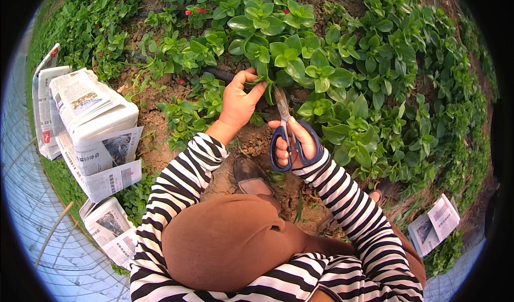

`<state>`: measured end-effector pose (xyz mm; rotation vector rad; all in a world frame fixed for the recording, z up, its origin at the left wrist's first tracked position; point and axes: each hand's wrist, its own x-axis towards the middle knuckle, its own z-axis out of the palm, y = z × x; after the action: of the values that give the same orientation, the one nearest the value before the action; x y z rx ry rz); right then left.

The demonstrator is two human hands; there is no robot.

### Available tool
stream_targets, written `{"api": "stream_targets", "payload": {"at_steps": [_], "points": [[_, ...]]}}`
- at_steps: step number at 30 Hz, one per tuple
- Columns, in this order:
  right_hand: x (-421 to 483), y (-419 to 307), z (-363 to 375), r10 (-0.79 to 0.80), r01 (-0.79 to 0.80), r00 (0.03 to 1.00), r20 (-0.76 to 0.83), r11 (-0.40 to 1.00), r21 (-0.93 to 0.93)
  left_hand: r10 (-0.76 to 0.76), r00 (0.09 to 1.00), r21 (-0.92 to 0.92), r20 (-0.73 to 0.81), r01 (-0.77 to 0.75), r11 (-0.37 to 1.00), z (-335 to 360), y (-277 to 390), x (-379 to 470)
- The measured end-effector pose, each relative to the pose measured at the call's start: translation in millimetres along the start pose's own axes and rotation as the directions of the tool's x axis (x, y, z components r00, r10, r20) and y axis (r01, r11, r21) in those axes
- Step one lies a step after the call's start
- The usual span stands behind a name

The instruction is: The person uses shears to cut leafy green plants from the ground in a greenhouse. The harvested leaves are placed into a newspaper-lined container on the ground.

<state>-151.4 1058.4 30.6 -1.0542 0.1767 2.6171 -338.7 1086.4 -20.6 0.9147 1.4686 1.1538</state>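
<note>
My left hand (240,101) pinches a leafy green stem (270,86) between thumb and fingers, at the near edge of a dense clump of glossy plants (295,61). In my right hand (299,141) is a pair of scissors (282,113) with dark blue handle loops. The soiled blades point up into the leaves, just right of my left fingertips. Their tips are partly hidden by foliage, so whether they touch the stem cannot be told.
Newspaper-wrapped bundles (108,119) stand at the left, with another newspaper packet (110,225) below. Folded newspaper (435,223) lies at the lower right. A dark hose (219,74) runs across the soil behind my left hand. My shoe (251,175) rests on bare soil between my hands.
</note>
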Motion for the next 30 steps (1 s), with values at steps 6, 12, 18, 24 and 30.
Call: {"api": "stream_targets", "payload": {"at_steps": [6, 12, 18, 24, 30], "points": [[-15.8, 12.1, -2.5, -0.115, 0.062, 0.985, -0.128, 0.933, -0.355, -0.032, 0.999, -0.079, -0.004, 0.032, 0.996, -10.6, 28.2, -5.9], [-64.6, 23.3, -15.7, -0.061, 0.115, 0.993, 0.1, 0.669, -0.734, -0.077, 0.997, -0.531, -0.027, 0.051, 0.846, -32.7, 77.3, -1.9], [-190.3, -70.2, -3.2, 0.212, 0.003, 0.977, 0.016, 0.062, -0.998, -0.236, 0.957, -0.74, 0.171, 0.282, 0.611, -58.2, 98.7, 1.8], [-308.7, -117.4, -52.6, -0.242, -0.168, 0.962, -0.124, -0.169, -0.971, -0.203, 0.928, -0.051, 0.312, 0.229, 0.972, -10.3, 195.0, -12.4], [-290.8, -105.8, -146.0, -0.517, 0.019, 0.855, -0.043, 0.115, -0.993, -0.186, 0.57, 0.452, 0.8, -0.371, 0.811, 116.8, 217.1, -47.6]]}}
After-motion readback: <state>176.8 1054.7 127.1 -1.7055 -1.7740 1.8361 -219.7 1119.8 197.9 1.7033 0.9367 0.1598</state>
